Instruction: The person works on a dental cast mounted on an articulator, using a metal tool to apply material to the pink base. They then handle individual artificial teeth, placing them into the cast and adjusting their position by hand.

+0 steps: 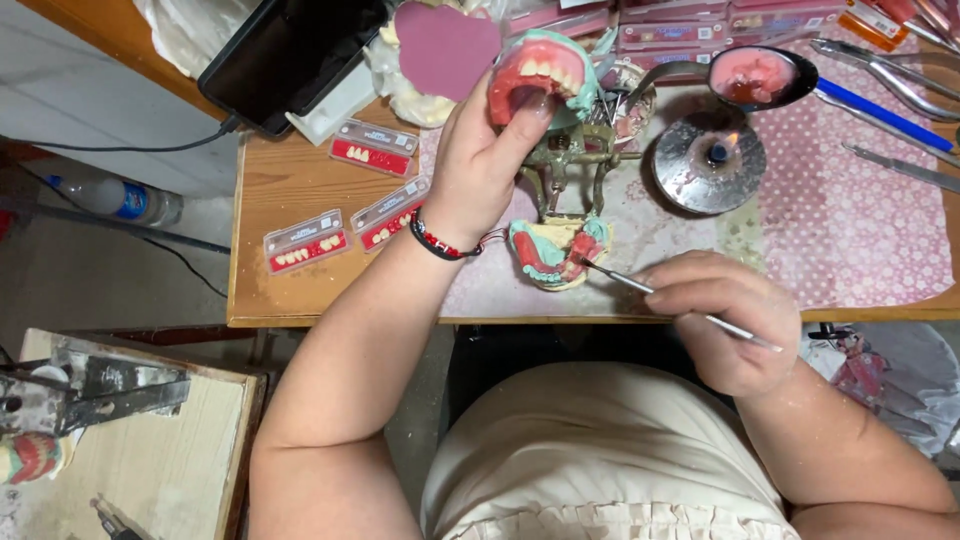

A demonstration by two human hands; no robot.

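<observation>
Nearest the camera, the right hand [722, 318] is clenched around a thin metal instrument [668, 300], held like a pen at the near edge of the tabletop [290, 190]. The instrument's long axis runs from the fingers up and to the left, and its tip touches the lower denture model [552, 252], a green and pink wax piece with teeth that sits on the patterned pink cloth [850, 220] just left of that hand. So the right hand is the nearer one to the lower model, and the tool reaches it from the right.

A little farther in, the left hand [482, 165], with a red and black bracelet at the wrist, is grasping the upper denture model [538, 75], tipped back so that its teeth face the camera. Between the two models stands a metal articulator frame [565, 160].

To the left lie three clear cards of artificial teeth [305, 240]. Farther right, a small burner [710, 160] shows a flame, with a spoon of pink wax [755, 78] above it. At the far edge are a dark tablet [285, 55] and several metal hand tools [880, 70].
</observation>
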